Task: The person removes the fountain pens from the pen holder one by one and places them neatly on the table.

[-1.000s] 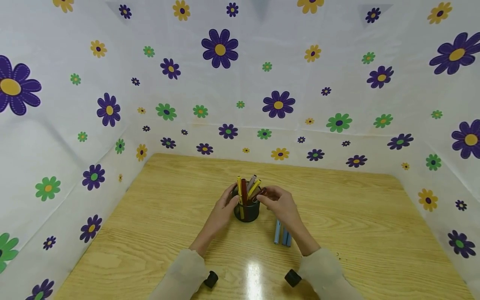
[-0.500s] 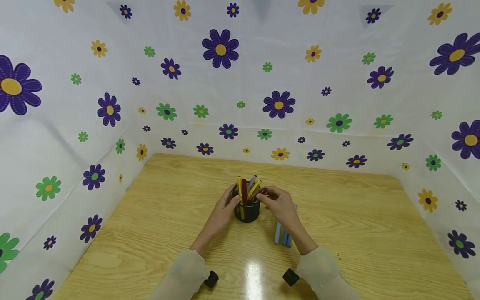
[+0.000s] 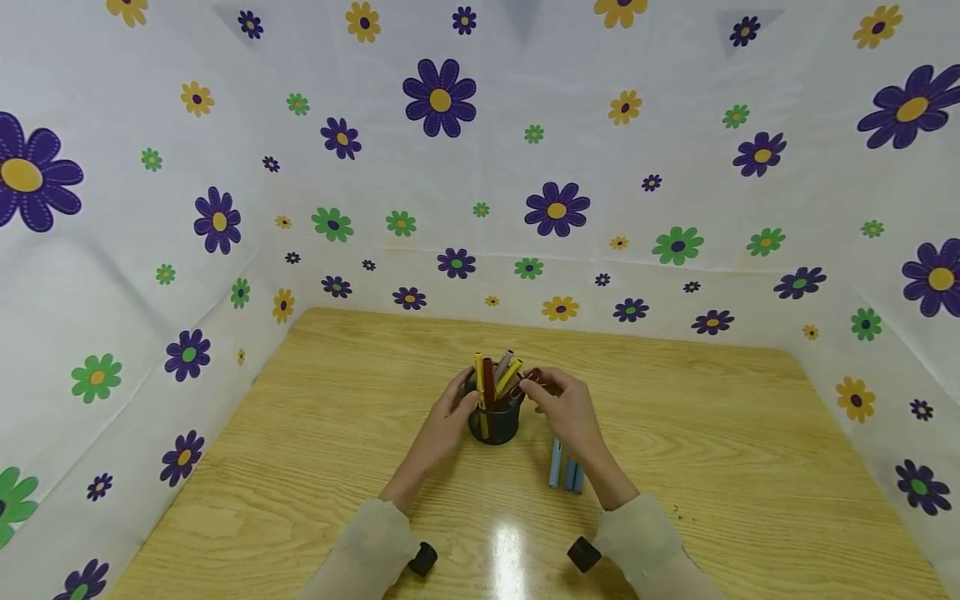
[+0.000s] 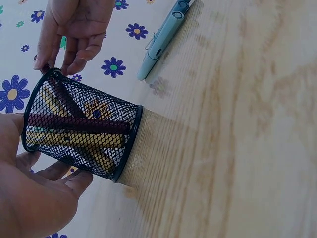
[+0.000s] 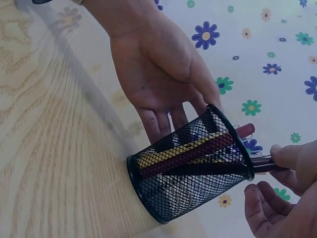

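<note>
Head view, mesh cup: a black mesh cup (image 3: 493, 429) stood upright on the desk (image 3: 697, 433), between the person's two hands.
Head view, left hand: the left hand (image 3: 445, 418) held the cup by its left side, fingers curved round it.
Head view, right hand: the right hand (image 3: 564, 408) was at the rim's right edge, thumb and fingers pinching a dark reddish pen (image 3: 532, 375).
Head view, markers: a yellow marker (image 3: 478, 367), a dark red marker (image 3: 488, 377) and a mauve marker (image 3: 503, 364) poked up from the cup.
Head view, blue pens: to the right and nearer, blue pens (image 3: 572, 475) lay on the desk, partly behind the right forearm.
Head view, far side: a flowered cloth (image 3: 487, 167) hung beyond the desk.
Left wrist view, mesh: dark red and yellow barrels showed through it, leaning at different angles.
Right wrist view, pinch: the right thumb and fingers were narrow on the dark reddish pen, its other end inside the cup; the left thumb lay at the rim.
</note>
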`<state>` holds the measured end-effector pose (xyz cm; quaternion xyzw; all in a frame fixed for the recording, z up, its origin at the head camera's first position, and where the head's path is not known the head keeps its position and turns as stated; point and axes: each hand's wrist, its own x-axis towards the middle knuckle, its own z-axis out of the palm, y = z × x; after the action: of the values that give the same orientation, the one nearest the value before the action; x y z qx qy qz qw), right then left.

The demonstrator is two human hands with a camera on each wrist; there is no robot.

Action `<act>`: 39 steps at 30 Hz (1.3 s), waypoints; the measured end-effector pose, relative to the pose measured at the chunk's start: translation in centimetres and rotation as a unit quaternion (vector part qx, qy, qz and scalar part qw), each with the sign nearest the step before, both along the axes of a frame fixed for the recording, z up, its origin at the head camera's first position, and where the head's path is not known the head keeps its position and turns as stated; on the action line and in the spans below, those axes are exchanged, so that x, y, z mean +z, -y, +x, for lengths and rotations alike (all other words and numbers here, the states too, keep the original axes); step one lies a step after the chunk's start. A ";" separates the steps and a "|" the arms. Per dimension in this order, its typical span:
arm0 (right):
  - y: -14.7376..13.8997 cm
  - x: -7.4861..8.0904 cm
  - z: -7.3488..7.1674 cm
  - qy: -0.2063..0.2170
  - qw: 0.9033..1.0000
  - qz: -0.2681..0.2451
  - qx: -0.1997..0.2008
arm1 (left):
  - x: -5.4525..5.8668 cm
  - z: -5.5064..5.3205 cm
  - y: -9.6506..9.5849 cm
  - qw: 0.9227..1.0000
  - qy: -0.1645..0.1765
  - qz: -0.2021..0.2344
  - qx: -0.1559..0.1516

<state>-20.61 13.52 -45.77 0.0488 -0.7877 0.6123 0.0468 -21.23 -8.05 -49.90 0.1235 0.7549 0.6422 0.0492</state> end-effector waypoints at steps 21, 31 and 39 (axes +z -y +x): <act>-3.2 2.1 0.1 -0.013 0.985 -0.171 -0.017 | -0.1 0.0 0.0 1.000 0.000 0.009 -0.007; -6.0 2.5 0.6 -0.002 0.972 -0.233 -0.022 | 0.0 0.0 0.0 1.000 0.002 0.012 -0.007; -9.2 3.1 1.5 -0.009 0.967 -0.253 -0.017 | 0.0 0.0 0.0 1.000 0.004 0.005 -0.006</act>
<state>-19.11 22.69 -42.72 0.0272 -0.6078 0.7901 0.0751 -21.28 -8.07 -49.93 0.1258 0.7505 0.6464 0.0556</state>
